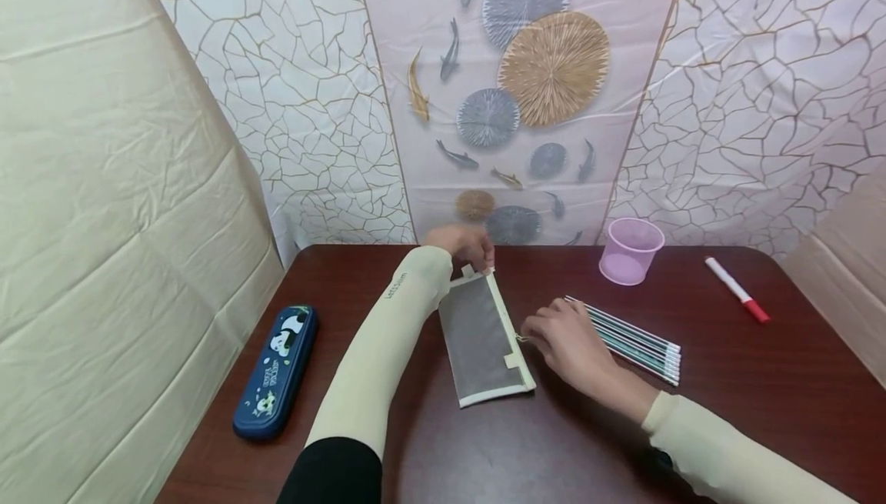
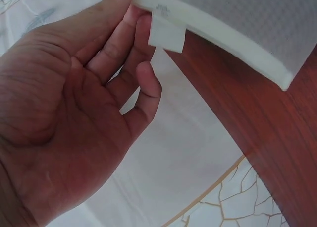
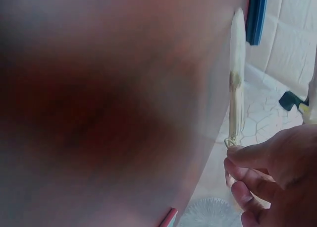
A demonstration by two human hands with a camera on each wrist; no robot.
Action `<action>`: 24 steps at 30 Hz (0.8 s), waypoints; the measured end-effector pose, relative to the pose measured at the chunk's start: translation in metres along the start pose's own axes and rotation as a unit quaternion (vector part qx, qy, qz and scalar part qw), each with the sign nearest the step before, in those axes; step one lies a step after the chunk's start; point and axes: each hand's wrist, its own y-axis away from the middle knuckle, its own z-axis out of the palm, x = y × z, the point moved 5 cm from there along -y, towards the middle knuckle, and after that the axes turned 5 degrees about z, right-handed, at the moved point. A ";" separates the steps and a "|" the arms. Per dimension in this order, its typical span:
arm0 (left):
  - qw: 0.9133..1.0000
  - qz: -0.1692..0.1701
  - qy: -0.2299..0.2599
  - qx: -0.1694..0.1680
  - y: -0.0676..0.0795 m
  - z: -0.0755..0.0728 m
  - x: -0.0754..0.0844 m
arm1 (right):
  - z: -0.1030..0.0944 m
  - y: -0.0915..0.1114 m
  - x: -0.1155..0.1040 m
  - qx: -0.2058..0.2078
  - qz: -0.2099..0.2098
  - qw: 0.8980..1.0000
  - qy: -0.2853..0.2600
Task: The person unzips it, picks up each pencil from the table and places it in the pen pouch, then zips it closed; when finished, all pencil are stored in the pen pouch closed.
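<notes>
A grey mesh zipper pouch (image 1: 477,335) with cream edging is held up at the middle of the table. My left hand (image 1: 462,242) pinches its far corner, beside the zipper's end. In the left wrist view, thumb and fingertips grip the pale edge next to a small fabric tab (image 2: 167,32), with the little finger loosely bent. Along the pouch's right edge, my right hand (image 1: 571,342) pinches the zipper pull (image 1: 521,338) between thumb and index finger. The right wrist view shows the pouch (image 3: 237,78) edge-on, its metal pull at the fingertips.
Several pencils (image 1: 633,342) lie side by side just beyond the right hand. A pink cup (image 1: 631,252) stands at the back right, and a red-and-white marker (image 1: 737,288) lies farther right. On the left rests a blue panda pencil case (image 1: 275,373). Patterned cloth hangs behind the table (image 1: 457,458).
</notes>
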 end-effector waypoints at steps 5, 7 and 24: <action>1.000 -0.015 -0.005 0.016 0.002 -0.004 -0.001 | -0.008 0.018 -0.009 -0.003 -0.028 1.000 0.004; 0.999 -0.022 -0.014 0.021 0.003 -0.005 -0.002 | -0.011 0.024 -0.014 -0.001 -0.038 0.999 0.007; 0.997 0.021 -0.056 0.044 0.003 -0.003 0.008 | -0.018 0.033 -0.001 -0.061 -0.016 0.995 -0.072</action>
